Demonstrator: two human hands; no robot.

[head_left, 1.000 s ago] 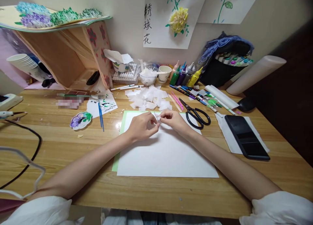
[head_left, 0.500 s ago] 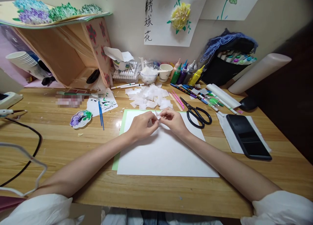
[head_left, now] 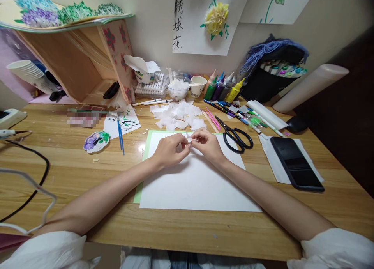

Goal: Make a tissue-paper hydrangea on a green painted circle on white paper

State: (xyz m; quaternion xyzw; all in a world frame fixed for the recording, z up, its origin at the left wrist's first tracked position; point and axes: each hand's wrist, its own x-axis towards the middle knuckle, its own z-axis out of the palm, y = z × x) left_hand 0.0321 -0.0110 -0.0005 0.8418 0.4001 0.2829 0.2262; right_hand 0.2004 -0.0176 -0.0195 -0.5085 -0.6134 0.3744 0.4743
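Observation:
A small piece of white tissue paper [head_left: 188,136] is pinched between my two hands, partly hidden by the fingers. My left hand [head_left: 173,150] grips it from the left with thumb and fingers closed. From the right, my right hand [head_left: 207,144] pinches the same piece, the fingertips of both hands meeting. Beneath them lies a large white sheet of paper [head_left: 193,187] with a green sheet [head_left: 139,191] showing along its left edge. Just beyond the hands is a loose heap of white tissue paper pieces [head_left: 178,113].
Black-handled scissors [head_left: 233,136] lie right of the hands, near pink sticks [head_left: 212,119]. A phone [head_left: 296,163] rests farther right. To the left are a paint palette [head_left: 96,142] and blue brushes [head_left: 120,136]. Paint bottles [head_left: 222,87] and a paper cup [head_left: 198,86] stand behind.
Almost nothing differs. Both hands stay in the same place with the tissue piece pinched between them; the fingers of my right hand have shifted very slightly.

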